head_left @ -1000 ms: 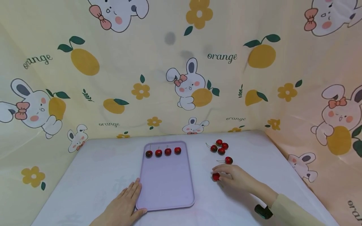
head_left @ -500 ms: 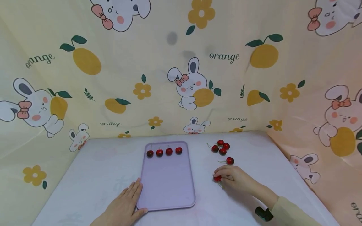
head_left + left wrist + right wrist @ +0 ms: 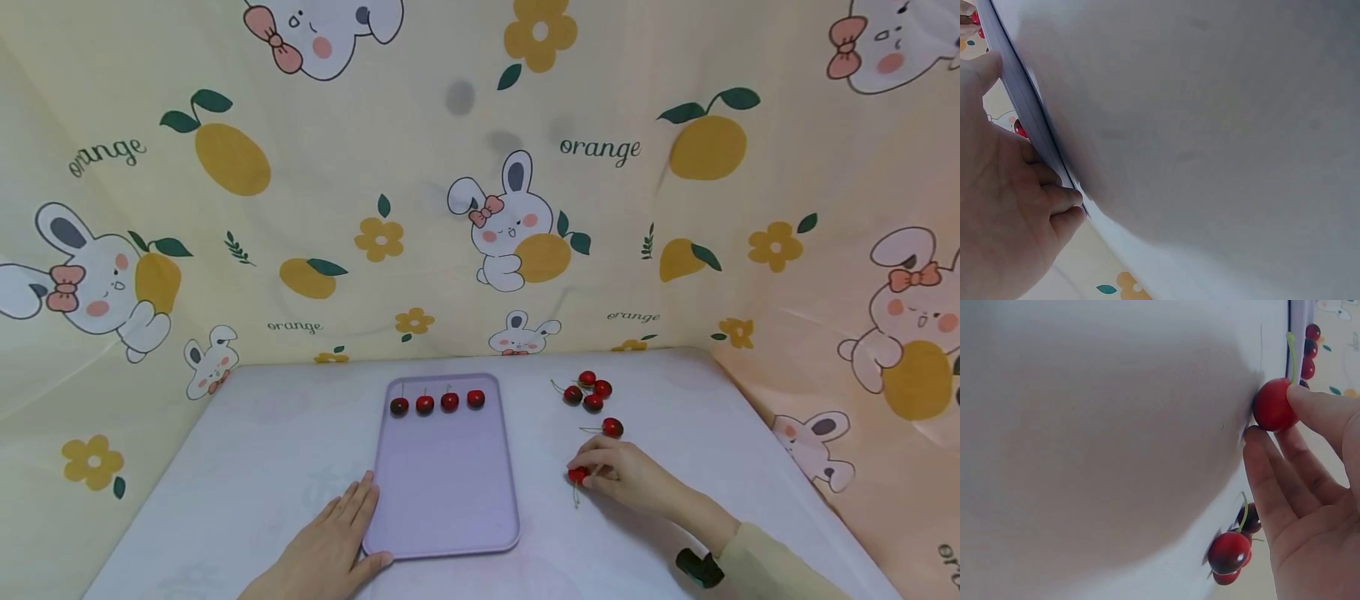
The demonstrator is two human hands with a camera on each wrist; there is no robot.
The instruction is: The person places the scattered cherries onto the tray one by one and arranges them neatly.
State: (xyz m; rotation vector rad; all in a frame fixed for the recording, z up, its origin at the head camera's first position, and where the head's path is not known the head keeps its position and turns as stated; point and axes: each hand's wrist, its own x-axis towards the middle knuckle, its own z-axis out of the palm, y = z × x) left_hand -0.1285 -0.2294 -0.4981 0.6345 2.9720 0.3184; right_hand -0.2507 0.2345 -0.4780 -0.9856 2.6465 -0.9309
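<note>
On the white table lies a lilac tray with several cherries in a row along its far end, among them a dark red cherry at the left. My left hand rests against the tray's left edge and near corner, fingers straight. To the right of the tray, my right hand pinches a red cherry between thumb and fingers, close to the table. Its green stem points toward the near side in the head view. Just beyond that hand lies a single cherry with its stem to the left.
A cluster of several cherries sits farther back on the right of the table. A dark object is at the right wrist by the sleeve. A patterned cloth hangs behind and at both sides.
My right fingers have closed around the cherry, and its stem has swung from pointing right to pointing toward the near side. The left hand and tray stay put; the head view shifts slightly.
</note>
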